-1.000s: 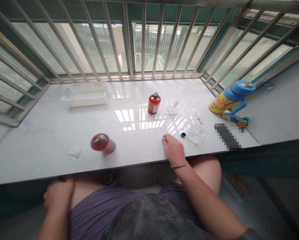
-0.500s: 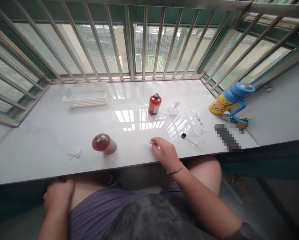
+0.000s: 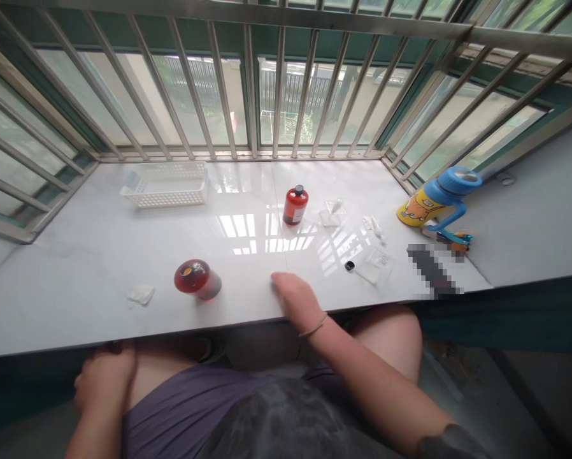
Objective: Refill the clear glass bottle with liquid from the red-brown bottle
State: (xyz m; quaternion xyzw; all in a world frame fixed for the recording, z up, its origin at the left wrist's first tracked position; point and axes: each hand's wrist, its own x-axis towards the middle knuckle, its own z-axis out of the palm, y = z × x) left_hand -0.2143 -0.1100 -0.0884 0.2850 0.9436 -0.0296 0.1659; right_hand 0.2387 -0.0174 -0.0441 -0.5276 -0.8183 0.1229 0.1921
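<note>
My right hand (image 3: 293, 296) rests on the white tabletop (image 3: 99, 255) near its front edge, fingers curled together and turned away from me, so whatever they pinch is hidden. It lies between a round red jar (image 3: 196, 278) on its left and a small black cap (image 3: 350, 266) on its right. An upright red bottle with a black cap (image 3: 295, 205) stands farther back. Below the table edge, my left hand (image 3: 104, 379) sits on my left thigh in a loose fist with nothing showing in it.
A white slotted basket (image 3: 166, 185) stands at the back left, and a crumpled white wipe (image 3: 141, 294) lies left of the jar. Clear plastic packets (image 3: 374, 264) (image 3: 332, 213) lie right of centre. A blue and yellow drinking bottle (image 3: 439, 197) stands at the right. Window bars close off the back.
My right hand has slid left along the front edge, from beside the black cap towards the red jar. A small white thing seen at its fingertips earlier no longer shows. The left hand has stayed put.
</note>
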